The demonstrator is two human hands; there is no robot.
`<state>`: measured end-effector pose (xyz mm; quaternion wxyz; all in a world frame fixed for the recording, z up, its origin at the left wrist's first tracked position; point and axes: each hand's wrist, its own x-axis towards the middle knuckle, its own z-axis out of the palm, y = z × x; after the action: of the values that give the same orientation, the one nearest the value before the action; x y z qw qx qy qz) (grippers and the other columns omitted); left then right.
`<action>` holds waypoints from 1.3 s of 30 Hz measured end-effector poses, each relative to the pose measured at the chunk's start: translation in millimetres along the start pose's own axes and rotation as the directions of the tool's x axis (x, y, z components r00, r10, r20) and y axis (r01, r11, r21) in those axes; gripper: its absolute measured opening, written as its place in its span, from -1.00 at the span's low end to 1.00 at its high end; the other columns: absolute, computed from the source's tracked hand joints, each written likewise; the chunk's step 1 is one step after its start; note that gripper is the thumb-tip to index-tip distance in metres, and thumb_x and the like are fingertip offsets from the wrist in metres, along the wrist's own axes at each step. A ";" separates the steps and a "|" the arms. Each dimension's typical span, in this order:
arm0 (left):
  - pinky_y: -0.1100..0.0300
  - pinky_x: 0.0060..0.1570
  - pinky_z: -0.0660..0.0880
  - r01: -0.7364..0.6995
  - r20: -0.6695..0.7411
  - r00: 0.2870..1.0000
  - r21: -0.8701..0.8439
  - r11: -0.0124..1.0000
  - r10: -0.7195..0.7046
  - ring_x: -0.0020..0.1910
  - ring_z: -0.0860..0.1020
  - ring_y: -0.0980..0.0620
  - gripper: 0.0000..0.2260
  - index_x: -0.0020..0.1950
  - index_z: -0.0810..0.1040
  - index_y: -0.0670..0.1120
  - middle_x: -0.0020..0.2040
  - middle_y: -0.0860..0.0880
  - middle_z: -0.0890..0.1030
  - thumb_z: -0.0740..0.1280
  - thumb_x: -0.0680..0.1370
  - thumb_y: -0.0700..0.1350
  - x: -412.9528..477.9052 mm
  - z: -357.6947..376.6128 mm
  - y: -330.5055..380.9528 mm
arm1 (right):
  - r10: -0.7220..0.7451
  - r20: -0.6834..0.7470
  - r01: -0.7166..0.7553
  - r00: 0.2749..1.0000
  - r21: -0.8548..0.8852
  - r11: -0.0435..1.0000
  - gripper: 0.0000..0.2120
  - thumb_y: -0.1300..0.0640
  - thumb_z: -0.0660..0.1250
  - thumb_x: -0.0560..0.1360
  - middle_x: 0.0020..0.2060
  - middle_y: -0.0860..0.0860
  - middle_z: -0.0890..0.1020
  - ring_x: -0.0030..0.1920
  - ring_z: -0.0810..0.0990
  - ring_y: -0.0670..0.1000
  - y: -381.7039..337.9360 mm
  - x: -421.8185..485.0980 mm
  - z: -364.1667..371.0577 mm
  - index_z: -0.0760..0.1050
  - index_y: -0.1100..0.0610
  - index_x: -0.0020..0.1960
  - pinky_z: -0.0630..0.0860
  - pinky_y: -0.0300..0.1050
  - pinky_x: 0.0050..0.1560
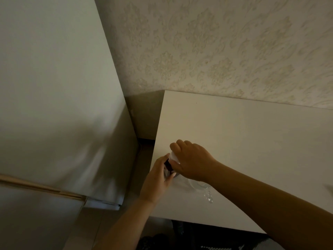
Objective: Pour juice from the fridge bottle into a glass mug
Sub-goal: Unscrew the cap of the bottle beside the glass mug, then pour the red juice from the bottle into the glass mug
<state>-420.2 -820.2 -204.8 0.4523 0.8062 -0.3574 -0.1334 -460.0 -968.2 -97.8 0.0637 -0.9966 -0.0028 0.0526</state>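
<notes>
From the head view, my only one, the bottle [168, 164] stands on the white table [234, 132] close to its left edge, at about 6 o'clock of frame centre. Only a dark strip of it shows between the two hands. The left hand [156, 175] comes in from 7 o'clock and wraps the bottle's body, fingers curled round it. The right hand [192, 159] comes in from 4 o'clock and sits on top, fingers curled down over a white cap [175, 156] (I take it for the cap; most of it is covered). The glass mug [200, 186] stands just beside the bottle at its 4 o'clock, half hidden under the right wrist, with its rim showing. The fridge [54, 87] fills the frame from 8 to 11 o'clock, door shut, and patterned wallpaper [216, 42] runs across 12 to 2.

I judge the step in hand to be unscrewing the cap; no juice shows in the mug. To do it well, I would keep the bottle's base pressed flat on the table, let the left hand resist the twist low on the body without squeezing, and turn only the cap. The right wrist hangs right over the mug, so lift the cap straight up, not sideways, or the mug may get knocked.
</notes>
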 end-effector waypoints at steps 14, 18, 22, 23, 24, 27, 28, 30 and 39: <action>0.50 0.20 0.29 -0.033 -0.124 0.991 0.057 0.998 0.040 0.31 0.30 0.22 -0.38 0.38 0.16 0.15 0.29 0.13 0.31 0.42 0.44 -0.06 -2.0 15.4 4.1 | 0.324 -0.104 -0.313 0.940 0.109 0.944 -0.61 -0.09 0.14 0.56 0.13 0.07 0.46 0.06 0.49 0.07 82.5 -75.3 3.1 0.29 0.08 0.30 0.46 -0.10 -0.03; 0.43 0.15 0.33 0.038 -0.172 0.985 0.034 0.999 -0.032 0.27 0.36 0.13 -0.34 0.36 0.15 0.13 0.27 0.11 0.32 0.46 0.43 -0.16 -1.7 22.3 4.3 | 0.424 -0.011 -0.420 0.906 0.102 0.902 -0.61 -0.06 0.18 0.56 0.15 0.08 0.43 0.10 0.47 0.09 107.8 -97.5 32.6 0.29 0.07 0.32 0.51 -0.05 0.03; 0.38 0.17 0.36 0.077 -0.155 0.985 0.024 0.997 -0.072 0.28 0.38 0.04 -0.39 0.40 0.23 -0.05 0.31 -0.05 0.40 0.45 0.43 -0.19 -0.3 25.5 2.6 | 0.503 0.115 -0.515 0.857 0.155 0.843 -0.61 -0.01 0.26 0.53 0.19 0.09 0.42 0.15 0.47 0.11 125.0 -111.7 69.8 0.31 0.06 0.31 0.48 -0.04 0.08; 0.27 0.19 0.38 0.090 -0.142 0.986 0.029 0.996 -0.085 0.30 0.38 0.00 -0.39 0.41 0.24 -0.10 0.33 -0.12 0.40 0.44 0.44 -0.18 -0.2 25.9 1.7 | 0.509 0.148 -0.529 0.848 0.164 0.833 -0.60 0.01 0.28 0.52 0.20 0.09 0.42 0.16 0.47 0.11 127.5 -113.8 78.4 0.31 0.07 0.31 0.47 -0.05 0.09; 0.18 0.20 0.39 0.100 -0.135 0.986 0.032 0.994 -0.095 0.31 0.39 -0.04 -0.39 0.41 0.24 -0.14 0.35 -0.16 0.40 0.44 0.44 -0.18 -0.6 26.0 1.5 | 0.514 0.175 -0.540 0.840 0.170 0.824 -0.60 0.03 0.30 0.52 0.20 0.09 0.43 0.17 0.46 0.11 129.3 -115.0 86.6 0.32 0.08 0.31 0.47 -0.05 0.10; 0.11 0.21 0.40 0.112 -0.137 0.985 0.026 0.993 -0.108 0.31 0.39 -0.08 -0.39 0.41 0.23 -0.17 0.34 -0.18 0.39 0.44 0.44 -0.20 -2.4 26.4 4.6 | 0.533 0.214 -0.569 0.819 0.175 0.803 -0.60 0.06 0.31 0.51 0.21 0.09 0.44 0.19 0.45 0.11 132.0 -116.6 105.0 0.33 0.09 0.31 0.45 -0.05 0.13; 0.11 0.21 0.40 0.110 -0.143 0.984 0.023 0.994 -0.106 0.31 0.39 -0.08 -0.39 0.41 0.24 -0.17 0.33 -0.15 0.39 0.44 0.44 -0.20 -2.6 26.4 5.8 | 0.535 0.218 -0.572 0.816 0.175 0.801 -0.60 0.07 0.30 0.51 0.20 0.09 0.44 0.19 0.45 0.12 132.8 -116.8 109.6 0.33 0.09 0.31 0.44 -0.04 0.13; 0.08 0.22 0.41 0.100 -0.151 0.984 0.010 0.995 -0.098 0.31 0.39 -0.08 -0.40 0.40 0.25 -0.17 0.30 -0.03 0.36 0.44 0.44 -0.22 -2.6 26.8 7.5 | 0.542 0.224 -0.581 0.810 0.180 0.794 -0.61 0.09 0.31 0.51 0.17 0.10 0.45 0.17 0.45 0.14 134.5 -118.5 116.8 0.35 0.10 0.30 0.45 -0.02 0.12; -0.06 0.23 0.46 0.142 -0.117 0.983 0.007 0.990 -0.141 0.36 0.38 -0.10 -0.36 0.45 0.19 -0.13 0.40 -0.15 0.36 0.43 0.46 -0.15 -3.1 26.8 -3.2 | 0.580 0.246 -0.628 0.776 0.226 0.745 -0.57 0.07 0.37 0.47 0.15 0.12 0.44 0.12 0.48 0.17 139.6 -119.5 123.8 0.39 0.12 0.29 0.46 0.02 0.08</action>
<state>-435.3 -834.0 -222.7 0.4553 0.8394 -0.2733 -0.1153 -592.0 -1092.5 -225.2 0.1907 -0.9146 0.3236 0.1497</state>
